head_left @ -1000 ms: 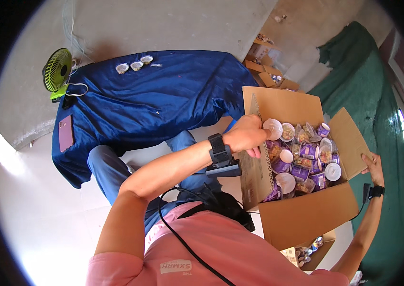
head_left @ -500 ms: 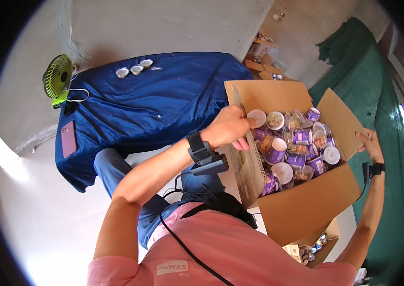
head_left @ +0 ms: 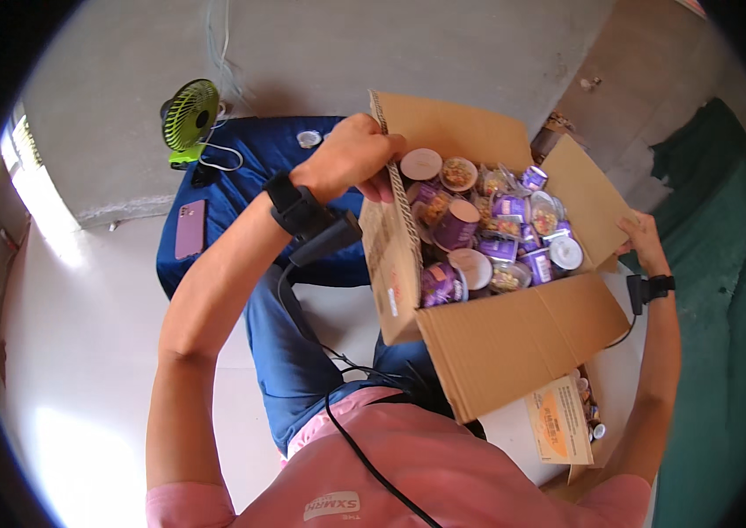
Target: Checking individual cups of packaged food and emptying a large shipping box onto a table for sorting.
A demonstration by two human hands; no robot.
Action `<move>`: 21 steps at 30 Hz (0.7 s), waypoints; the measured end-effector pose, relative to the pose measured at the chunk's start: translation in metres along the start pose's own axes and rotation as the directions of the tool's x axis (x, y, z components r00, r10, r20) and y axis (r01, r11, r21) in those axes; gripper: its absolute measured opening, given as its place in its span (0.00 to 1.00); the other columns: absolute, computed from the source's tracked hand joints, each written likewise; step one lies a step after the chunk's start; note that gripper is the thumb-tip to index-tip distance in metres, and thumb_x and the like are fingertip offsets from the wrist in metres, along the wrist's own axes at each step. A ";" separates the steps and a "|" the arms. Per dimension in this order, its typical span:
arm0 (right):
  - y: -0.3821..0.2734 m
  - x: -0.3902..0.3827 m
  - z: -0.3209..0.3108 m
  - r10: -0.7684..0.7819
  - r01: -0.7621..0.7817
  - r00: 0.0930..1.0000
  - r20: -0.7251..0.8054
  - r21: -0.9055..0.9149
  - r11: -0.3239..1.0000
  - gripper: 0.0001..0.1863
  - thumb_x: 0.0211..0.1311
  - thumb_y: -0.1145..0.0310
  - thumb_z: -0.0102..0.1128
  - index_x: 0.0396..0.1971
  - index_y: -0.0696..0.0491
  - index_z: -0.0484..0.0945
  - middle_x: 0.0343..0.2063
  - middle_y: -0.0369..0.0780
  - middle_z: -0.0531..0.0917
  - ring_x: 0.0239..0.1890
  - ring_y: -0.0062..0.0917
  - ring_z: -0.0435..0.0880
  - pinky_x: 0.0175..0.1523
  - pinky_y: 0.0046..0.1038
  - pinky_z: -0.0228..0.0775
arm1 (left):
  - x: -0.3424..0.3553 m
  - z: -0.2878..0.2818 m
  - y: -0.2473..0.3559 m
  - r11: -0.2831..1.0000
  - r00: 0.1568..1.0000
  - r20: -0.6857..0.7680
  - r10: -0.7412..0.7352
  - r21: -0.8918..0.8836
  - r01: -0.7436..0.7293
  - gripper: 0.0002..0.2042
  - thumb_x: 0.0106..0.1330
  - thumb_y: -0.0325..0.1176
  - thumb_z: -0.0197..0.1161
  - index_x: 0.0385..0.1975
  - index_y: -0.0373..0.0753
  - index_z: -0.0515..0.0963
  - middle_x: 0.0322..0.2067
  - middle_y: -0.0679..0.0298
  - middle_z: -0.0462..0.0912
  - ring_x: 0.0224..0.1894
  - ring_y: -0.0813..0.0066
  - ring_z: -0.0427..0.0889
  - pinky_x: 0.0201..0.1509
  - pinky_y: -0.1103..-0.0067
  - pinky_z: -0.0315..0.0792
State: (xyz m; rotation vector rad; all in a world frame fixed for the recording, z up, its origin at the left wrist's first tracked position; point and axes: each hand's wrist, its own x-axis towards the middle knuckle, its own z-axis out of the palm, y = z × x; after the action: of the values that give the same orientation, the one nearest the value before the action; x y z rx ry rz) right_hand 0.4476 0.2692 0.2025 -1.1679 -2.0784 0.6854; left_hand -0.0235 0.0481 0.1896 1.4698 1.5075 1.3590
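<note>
Two hands had hold of the box (head_left: pixel 522 348), with the left hand's (head_left: pixel 344 165) fingers gripping its left rim (head_left: pixel 407 216) and the right hand's (head_left: pixel 646 244) fingers pinching the right flap (head_left: pixel 586 198). It was in front of the body, partly hiding the tabletop (head_left: pixel 258 163), and looked held up, though its underside was hidden. Opening seemed done, with flaps spread and many cups (head_left: pixel 456 225) heaped inside, while setting it down appeared not yet done.
</note>
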 end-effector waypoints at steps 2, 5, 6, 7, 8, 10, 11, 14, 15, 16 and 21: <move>0.004 0.025 0.035 0.010 -0.013 0.999 0.053 0.063 0.998 0.20 0.58 0.60 0.60 0.45 0.58 0.77 0.31 0.33 0.82 0.26 0.14 0.78 0.22 0.15 0.71 | 0.007 -0.017 -0.011 0.997 0.998 -0.054 -0.015 0.076 0.019 0.15 0.59 0.33 0.53 0.23 0.22 0.75 0.22 0.52 0.80 0.21 0.65 0.82 0.21 0.76 0.79; -0.003 0.049 0.068 0.051 -0.050 0.999 -0.001 0.152 0.987 0.21 0.58 0.61 0.60 0.48 0.59 0.76 0.32 0.35 0.82 0.26 0.14 0.78 0.22 0.16 0.71 | 0.016 -0.040 -0.031 0.987 0.995 -0.084 -0.052 0.146 0.064 0.15 0.58 0.33 0.54 0.23 0.23 0.76 0.22 0.53 0.80 0.21 0.65 0.82 0.21 0.75 0.79; -0.008 0.056 0.066 -0.011 0.013 1.000 -0.013 0.161 0.987 0.21 0.58 0.61 0.60 0.48 0.59 0.76 0.32 0.35 0.82 0.26 0.15 0.78 0.21 0.16 0.71 | 0.020 -0.053 -0.031 0.984 0.992 -0.118 -0.053 0.162 0.071 0.14 0.57 0.33 0.55 0.23 0.23 0.76 0.23 0.54 0.79 0.22 0.65 0.82 0.20 0.75 0.79; -0.008 0.064 0.073 -0.048 0.050 0.999 -0.014 0.158 0.986 0.21 0.59 0.61 0.60 0.48 0.59 0.75 0.32 0.36 0.82 0.26 0.15 0.79 0.21 0.16 0.72 | 0.026 -0.060 -0.036 0.981 0.981 -0.169 -0.097 0.147 0.123 0.13 0.57 0.32 0.56 0.23 0.24 0.77 0.23 0.55 0.79 0.22 0.65 0.82 0.21 0.75 0.79; -0.010 0.072 0.076 -0.049 0.050 0.999 -0.010 0.124 0.991 0.21 0.58 0.62 0.60 0.47 0.60 0.76 0.32 0.37 0.82 0.27 0.15 0.80 0.21 0.17 0.73 | 0.031 -0.063 -0.042 0.988 0.980 -0.181 -0.077 0.122 0.100 0.14 0.56 0.32 0.55 0.24 0.22 0.76 0.22 0.52 0.80 0.20 0.62 0.82 0.21 0.74 0.80; -0.015 0.079 0.082 -0.037 0.036 0.999 0.015 0.113 0.993 0.21 0.58 0.62 0.60 0.46 0.60 0.76 0.32 0.37 0.82 0.27 0.16 0.80 0.21 0.16 0.73 | 0.039 -0.072 -0.051 0.992 0.979 -0.196 -0.062 0.099 0.083 0.14 0.56 0.31 0.54 0.24 0.20 0.75 0.22 0.48 0.80 0.19 0.59 0.83 0.22 0.73 0.80; -0.017 0.082 0.085 -0.033 0.030 0.999 0.028 0.100 0.994 0.21 0.58 0.62 0.61 0.46 0.61 0.76 0.32 0.37 0.82 0.28 0.16 0.80 0.21 0.16 0.73 | 0.042 -0.080 -0.054 0.994 0.989 -0.149 0.021 0.106 -0.006 0.15 0.56 0.32 0.54 0.25 0.21 0.75 0.23 0.48 0.80 0.21 0.59 0.83 0.23 0.72 0.81; -0.013 0.088 0.079 0.018 -0.025 0.998 0.063 0.117 0.993 0.21 0.59 0.61 0.60 0.47 0.61 0.74 0.33 0.38 0.82 0.28 0.17 0.81 0.23 0.17 0.74 | 0.054 -0.090 -0.055 0.992 0.991 -0.123 0.058 0.115 -0.044 0.15 0.57 0.34 0.55 0.27 0.23 0.76 0.26 0.49 0.80 0.25 0.59 0.84 0.24 0.72 0.81; -0.010 0.088 0.078 0.049 -0.064 0.994 0.095 0.160 0.985 0.22 0.60 0.61 0.60 0.48 0.60 0.74 0.33 0.38 0.81 0.27 0.17 0.81 0.23 0.17 0.75 | 0.058 -0.091 -0.056 0.992 0.989 -0.149 0.012 0.122 0.007 0.16 0.57 0.35 0.55 0.28 0.23 0.76 0.27 0.49 0.80 0.26 0.59 0.84 0.25 0.71 0.81; -0.007 0.084 0.075 0.058 -0.072 0.994 0.091 0.157 0.985 0.22 0.60 0.61 0.60 0.48 0.60 0.74 0.33 0.38 0.81 0.27 0.17 0.81 0.23 0.17 0.75 | 0.061 -0.092 -0.052 0.975 0.981 -0.176 -0.076 0.195 0.110 0.17 0.57 0.36 0.55 0.30 0.23 0.76 0.29 0.49 0.80 0.27 0.60 0.83 0.24 0.72 0.81; 0.004 0.057 0.076 0.107 -0.121 0.992 0.071 0.222 0.968 0.24 0.63 0.56 0.56 0.51 0.60 0.72 0.38 0.38 0.80 0.34 0.18 0.81 0.27 0.19 0.76 | 0.049 -0.092 -0.044 0.945 0.974 -0.147 -0.175 0.251 0.208 0.14 0.61 0.38 0.52 0.33 0.31 0.76 0.28 0.61 0.76 0.31 0.76 0.76 0.31 0.79 0.71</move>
State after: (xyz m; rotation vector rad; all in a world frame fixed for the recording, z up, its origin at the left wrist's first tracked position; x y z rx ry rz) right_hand 0.3699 0.3113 0.1661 -1.1552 -1.9317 0.9941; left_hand -0.1323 0.0799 0.1847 1.3708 1.9211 1.1845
